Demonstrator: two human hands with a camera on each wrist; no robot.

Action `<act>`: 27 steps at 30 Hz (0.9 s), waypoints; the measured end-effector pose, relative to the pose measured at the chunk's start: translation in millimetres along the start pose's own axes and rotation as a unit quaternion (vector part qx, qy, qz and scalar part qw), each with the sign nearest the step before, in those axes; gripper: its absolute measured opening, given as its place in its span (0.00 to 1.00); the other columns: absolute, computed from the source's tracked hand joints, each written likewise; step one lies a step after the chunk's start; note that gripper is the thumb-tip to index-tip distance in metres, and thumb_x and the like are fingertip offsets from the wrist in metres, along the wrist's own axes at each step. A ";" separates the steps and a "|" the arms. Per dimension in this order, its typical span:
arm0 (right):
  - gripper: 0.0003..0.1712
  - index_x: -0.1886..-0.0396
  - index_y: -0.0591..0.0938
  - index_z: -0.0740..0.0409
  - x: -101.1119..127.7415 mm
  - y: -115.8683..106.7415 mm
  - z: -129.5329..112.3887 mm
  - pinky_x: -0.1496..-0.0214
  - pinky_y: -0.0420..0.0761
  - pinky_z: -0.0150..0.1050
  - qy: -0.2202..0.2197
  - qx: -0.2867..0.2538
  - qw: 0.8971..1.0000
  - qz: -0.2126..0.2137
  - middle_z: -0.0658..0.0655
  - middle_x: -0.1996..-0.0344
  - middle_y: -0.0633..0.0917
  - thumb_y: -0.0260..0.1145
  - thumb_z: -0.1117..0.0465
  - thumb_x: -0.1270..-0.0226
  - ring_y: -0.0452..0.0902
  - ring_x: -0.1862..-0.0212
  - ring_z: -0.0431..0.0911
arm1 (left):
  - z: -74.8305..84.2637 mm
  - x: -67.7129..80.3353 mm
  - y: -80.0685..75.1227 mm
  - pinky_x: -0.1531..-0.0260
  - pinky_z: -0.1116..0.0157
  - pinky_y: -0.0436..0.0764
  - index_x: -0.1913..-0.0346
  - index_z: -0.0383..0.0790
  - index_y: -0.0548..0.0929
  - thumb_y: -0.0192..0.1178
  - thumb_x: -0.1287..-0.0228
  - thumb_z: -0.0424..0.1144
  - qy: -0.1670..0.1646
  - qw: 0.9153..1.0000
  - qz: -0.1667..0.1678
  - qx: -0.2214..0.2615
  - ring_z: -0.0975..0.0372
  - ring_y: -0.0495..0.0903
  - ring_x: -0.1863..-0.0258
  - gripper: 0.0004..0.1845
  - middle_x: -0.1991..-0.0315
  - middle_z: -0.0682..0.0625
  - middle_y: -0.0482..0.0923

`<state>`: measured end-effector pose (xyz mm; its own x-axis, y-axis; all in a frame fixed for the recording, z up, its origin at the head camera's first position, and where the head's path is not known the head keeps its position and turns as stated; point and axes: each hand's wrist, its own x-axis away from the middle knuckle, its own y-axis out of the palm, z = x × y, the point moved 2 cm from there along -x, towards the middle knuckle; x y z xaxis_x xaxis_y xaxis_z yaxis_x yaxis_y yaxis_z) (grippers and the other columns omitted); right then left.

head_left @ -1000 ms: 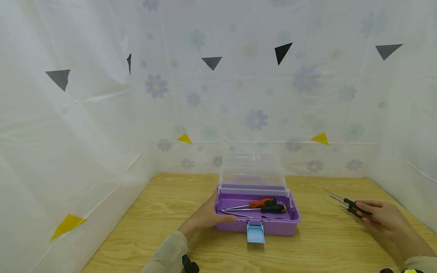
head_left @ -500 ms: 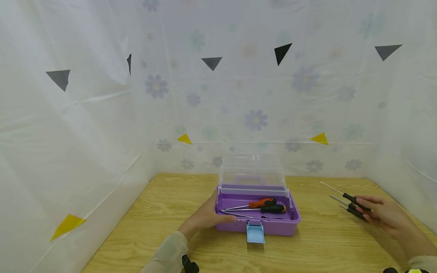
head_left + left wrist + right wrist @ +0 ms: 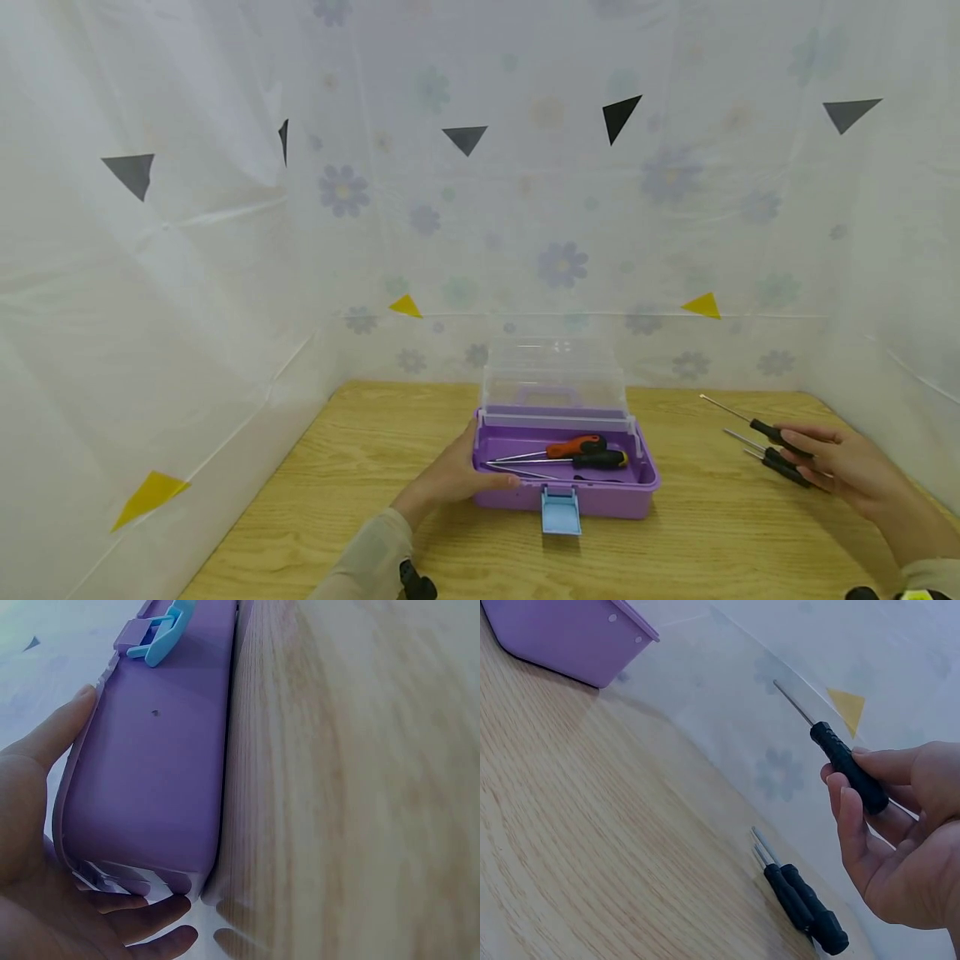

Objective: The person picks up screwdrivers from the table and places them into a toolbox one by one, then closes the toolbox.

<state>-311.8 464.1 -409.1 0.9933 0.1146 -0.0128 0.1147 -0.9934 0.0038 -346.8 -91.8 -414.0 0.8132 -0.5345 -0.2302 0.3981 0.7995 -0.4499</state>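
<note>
Head view: The purple toolbox [image 3: 607, 502] stands on the wooden table [image 3: 675, 554], its clear lid [image 3: 555, 367] raised at the back and its light-blue latch [image 3: 561, 514] hanging down at the front. Inside lie an orange-and-black screwdriver [image 3: 573, 447] and a black screwdriver with a yellow-marked handle [image 3: 600, 459], shafts pointing left. A further shaft and a dark handle show partly behind the front wall. The left hand [image 3: 453, 469] has its grip on the box's left end, thumb over the front rim. To the right of the box and well apart from it, the right hand [image 3: 855, 471] has its grip on a black-handled screwdriver [image 3: 778, 437], shaft pointing to the upper left. Two small black screwdrivers [image 3: 784, 471] lie just below that hand.

Left wrist view: The thumb rests along the rim; the other fingers are set around the end wall. The box base sits on the table.

Right wrist view: The handle is pinched between thumb and fingers, the tool clear of the table. The two small screwdrivers lie side by side on the table, shafts parallel; a corner of the purple toolbox shows at upper left.
</note>
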 end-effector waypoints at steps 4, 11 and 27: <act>0.20 0.51 0.91 0.42 -0.6 2.7 -4.8 0.60 0.86 0.35 -0.002 0.012 1.000 -0.006 0.44 0.57 0.84 0.54 0.64 0.16 0.85 0.56 0.38 | -0.6 -0.5 -0.3 0.33 0.37 0.65 0.16 0.47 0.42 0.80 0.46 0.47 0.001 1.000 0.002 -0.005 0.42 0.71 0.32 0.65 0.28 0.39 0.67; 0.17 0.53 0.90 0.36 -2.1 9.5 -14.8 0.60 0.86 0.35 0.009 0.022 1.000 -0.008 0.41 0.56 0.85 0.57 0.61 0.17 0.86 0.54 0.38 | 1.1 0.2 -0.5 0.32 0.37 0.63 0.15 0.48 0.40 0.80 0.46 0.47 0.001 1.000 0.002 -0.009 0.43 0.69 0.31 0.67 0.26 0.40 0.66; 0.15 0.51 0.90 0.40 -7.7 32.8 -32.1 0.58 0.86 0.35 0.014 0.037 0.999 -0.019 0.42 0.55 0.86 0.59 0.61 0.18 0.85 0.54 0.38 | 3.0 1.3 0.4 0.31 0.39 0.64 0.16 0.47 0.42 0.79 0.44 0.47 -0.008 1.000 0.001 0.003 0.43 0.70 0.32 0.64 0.27 0.39 0.67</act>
<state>-315.3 430.8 -376.8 0.9883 0.1516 0.0168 0.1524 -0.9859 -0.0692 -344.3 -91.3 -411.9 0.8200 -0.5294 -0.2175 0.3996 0.8016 -0.4447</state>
